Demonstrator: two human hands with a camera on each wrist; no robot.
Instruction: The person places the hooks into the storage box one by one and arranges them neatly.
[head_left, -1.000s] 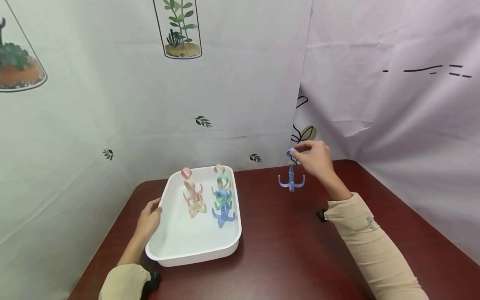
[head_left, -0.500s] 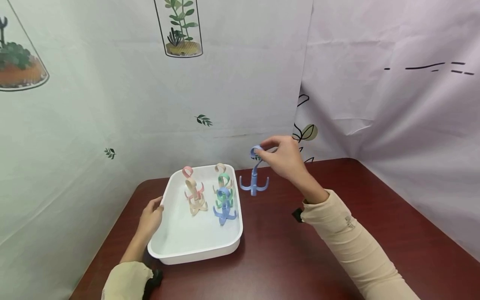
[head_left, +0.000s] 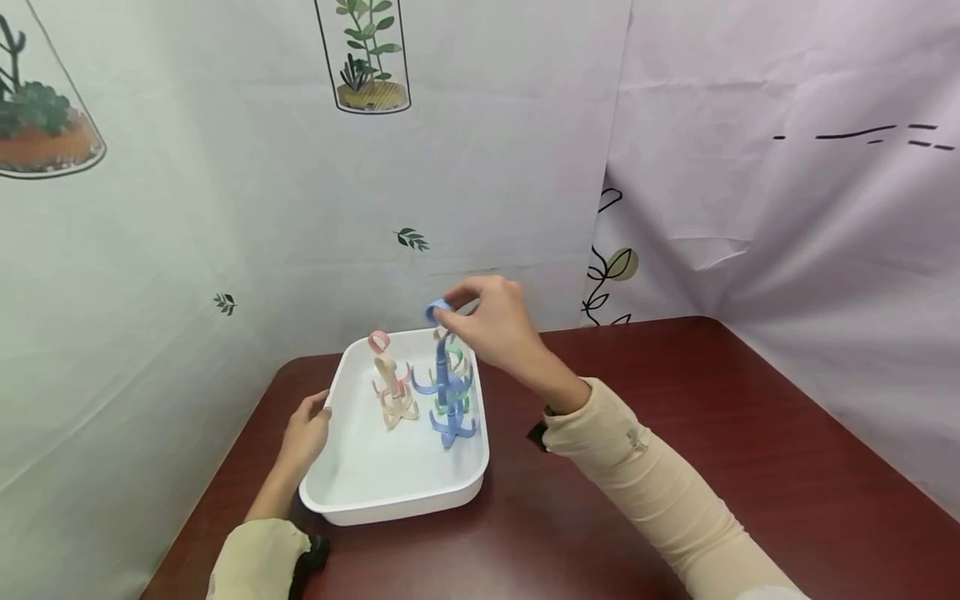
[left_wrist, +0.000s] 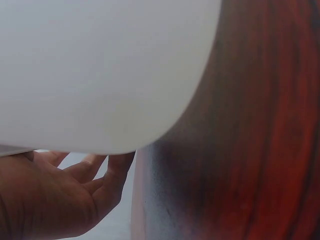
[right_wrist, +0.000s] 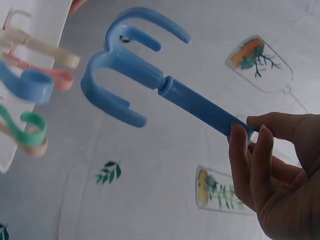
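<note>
My right hand [head_left: 491, 321] pinches the looped top of a blue multi-prong hanging hook [right_wrist: 200, 110] between thumb and fingers. In the head view this hook hangs prongs-down over the right side of a white tray [head_left: 360, 500]. It partly covers a green hook [head_left: 459, 360] and overlaps a second blue hook [head_left: 452, 432] standing in the tray. A pink hook [head_left: 378, 342] and a beige hook [head_left: 397, 408] stand left of them; another beige one behind is mostly hidden. My left hand [head_left: 306, 433] holds the tray's left rim, its fingertips hidden behind the white edge in the left wrist view.
The tray sits on a dark red wooden table [head_left: 675, 400] with rounded far corners. White fabric [head_left: 495, 167] printed with plants hangs behind the table and along both sides.
My right hand has carried the blue hook leftward, from beside the tray to above the hooks inside it. My left hand stays at the tray's left rim.
</note>
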